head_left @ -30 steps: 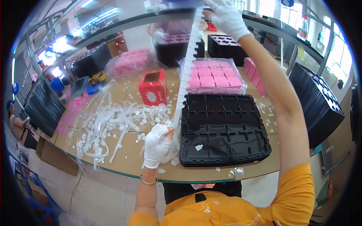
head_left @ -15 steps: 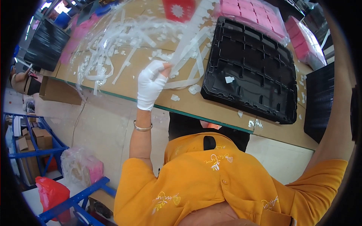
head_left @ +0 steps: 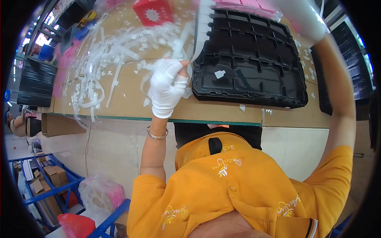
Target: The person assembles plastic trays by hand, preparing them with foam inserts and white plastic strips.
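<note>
My left hand (head_left: pixel 168 88), in a white glove with bare fingertips, is closed, pinching the lower end of a long white notched strip (head_left: pixel 203 31). The strip rises along the left edge of a stack of black plastic trays (head_left: pixel 248 97). A small white tab-shaped piece (head_left: pixel 220 74) lies in the top tray. My right hand (head_left: pixel 302 19), also gloved in white, is raised beyond the tray's far right corner, near a clear bag of pink blocks (head_left: pixel 254 5). Motion smears its fingers, so what it holds, if anything, cannot be made out.
Left of the trays lies a heap of white strips and scraps (head_left: pixel 115 55) on the cardboard-covered table (head_left: pixel 222 111). A red box (head_left: pixel 153 12) stands behind it. More black trays (head_left: pixel 345 51) are at the right. A blue rack with cartons (head_left: pixel 47 186) stands lower left.
My right hand has come into view at the upper right. My left hand keeps its pinch on the strip, which now lies against the tray's left edge. The whole view has shifted.
</note>
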The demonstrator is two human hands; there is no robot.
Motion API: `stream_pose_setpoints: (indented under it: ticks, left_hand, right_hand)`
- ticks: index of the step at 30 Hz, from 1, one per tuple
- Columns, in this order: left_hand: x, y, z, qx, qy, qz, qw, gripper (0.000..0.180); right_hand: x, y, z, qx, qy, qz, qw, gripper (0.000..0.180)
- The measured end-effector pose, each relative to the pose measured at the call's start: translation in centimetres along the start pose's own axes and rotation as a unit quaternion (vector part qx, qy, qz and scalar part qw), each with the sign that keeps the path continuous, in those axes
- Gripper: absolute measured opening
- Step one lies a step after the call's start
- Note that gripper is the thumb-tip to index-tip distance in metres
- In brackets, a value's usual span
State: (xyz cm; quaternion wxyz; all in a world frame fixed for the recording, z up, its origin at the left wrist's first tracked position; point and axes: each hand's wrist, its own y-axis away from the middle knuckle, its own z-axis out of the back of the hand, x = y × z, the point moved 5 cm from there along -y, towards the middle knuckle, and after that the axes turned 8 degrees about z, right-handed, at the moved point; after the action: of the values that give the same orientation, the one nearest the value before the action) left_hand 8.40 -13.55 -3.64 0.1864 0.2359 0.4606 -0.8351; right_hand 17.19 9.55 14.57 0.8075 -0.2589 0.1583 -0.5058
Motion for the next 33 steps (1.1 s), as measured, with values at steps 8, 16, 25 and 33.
stream_pose_setpoints:
  ticks: [8,16,25,33]
  left_hand:
    - [-2.2,-1.4,-1.9,0.073,-0.028,-0.076,0.994,0.024]
    - [-4.2,-1.2,-2.7,0.077,-0.194,-0.227,0.951,0.040]
    - [-4.9,-4.7,-5.6,0.213,-0.216,-0.315,0.899,0.025]
    - [-4.4,-3.5,-5.9,0.229,-0.183,-0.252,0.922,0.024]
  right_hand:
    - [5.2,8.3,-12.4,0.209,-0.099,-0.108,0.967,0.023]
    - [4.9,8.8,-14.1,0.251,-0.211,-0.151,0.932,0.008]
    - [1.8,12.4,-5.7,0.056,-0.181,-0.164,0.968,0.006]
    - [-0.9,8.8,8.0,-0.270,-0.238,-0.259,0.896,0.019]
